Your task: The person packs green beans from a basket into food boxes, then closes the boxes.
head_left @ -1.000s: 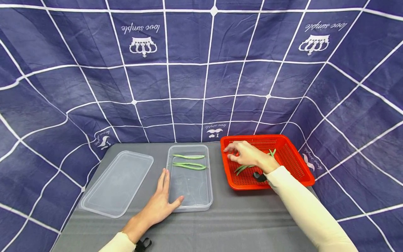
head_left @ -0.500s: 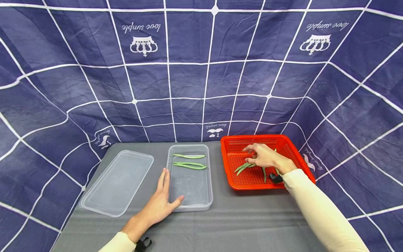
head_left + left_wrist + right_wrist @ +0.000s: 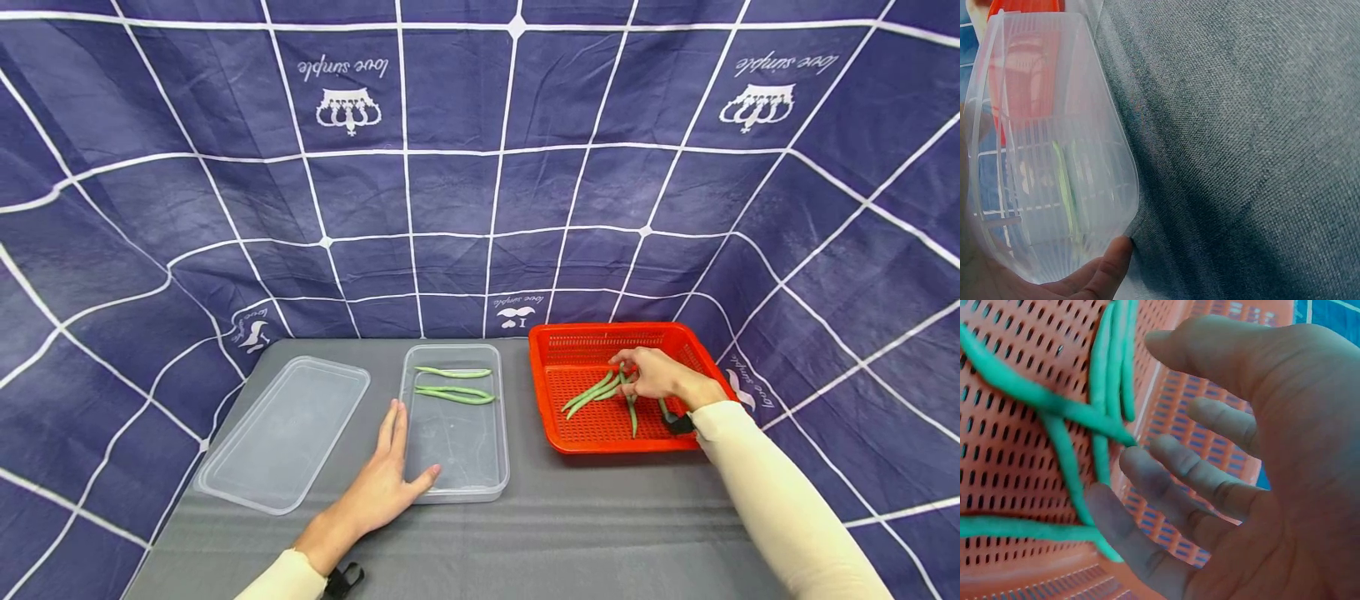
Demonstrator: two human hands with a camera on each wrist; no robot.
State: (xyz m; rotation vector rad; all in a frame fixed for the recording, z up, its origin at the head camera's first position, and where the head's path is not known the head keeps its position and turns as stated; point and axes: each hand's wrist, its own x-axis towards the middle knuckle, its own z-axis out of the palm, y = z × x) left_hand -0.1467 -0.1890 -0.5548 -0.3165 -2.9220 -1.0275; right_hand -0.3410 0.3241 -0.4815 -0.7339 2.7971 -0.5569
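Observation:
In the head view, my left hand lies against the left side of a clear plastic container, fingers fairly straight and thumb at its near rim. The left wrist view shows the thumb at the container wall. Green beans lie across the far part of the container. My right hand is inside a red plastic basket, over more green beans. In the right wrist view, its thumb and fingers are parted with nothing between them, fingertips close to one bean's tip.
A flat translucent lid lies left of the container on the grey cloth. Blue checked fabric rises behind and at both sides, close to the basket's far right corner.
My right hand has moved right and lower within the basket, its thumb and fingers drawing closer to the beans. The left hand has stayed against the container.

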